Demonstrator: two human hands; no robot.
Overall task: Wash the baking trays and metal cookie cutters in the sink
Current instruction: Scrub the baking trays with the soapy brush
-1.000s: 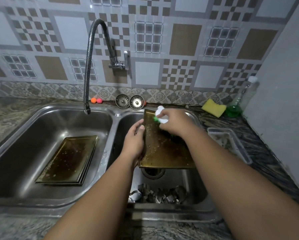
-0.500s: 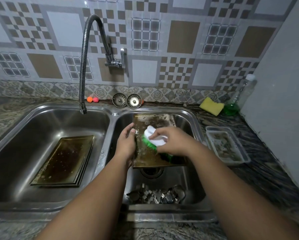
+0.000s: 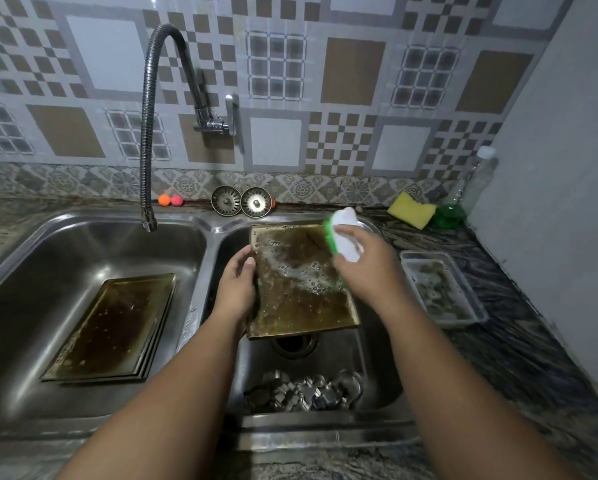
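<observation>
A soiled baking tray [image 3: 301, 292] is held tilted over the right basin of the sink [image 3: 209, 237], with its near edge above the drain. Its left edge is gripped by the left hand [image 3: 236, 289]. A scrubbing brush [image 3: 342, 237] (white back, green bristles) is clasped in the right hand [image 3: 363, 268] and is set against the tray's far right corner; suds are seen across the surface. A stack of trays [image 3: 113, 327] is laid flat in the left basin. Metal cookie cutters [image 3: 308, 393] are heaped at the near end of the right basin. On the tabletop [image 3: 519, 341] to the right, 1 plastic container [image 3: 443, 289] and 1 yellow sponge [image 3: 411, 209] are noted.
</observation>
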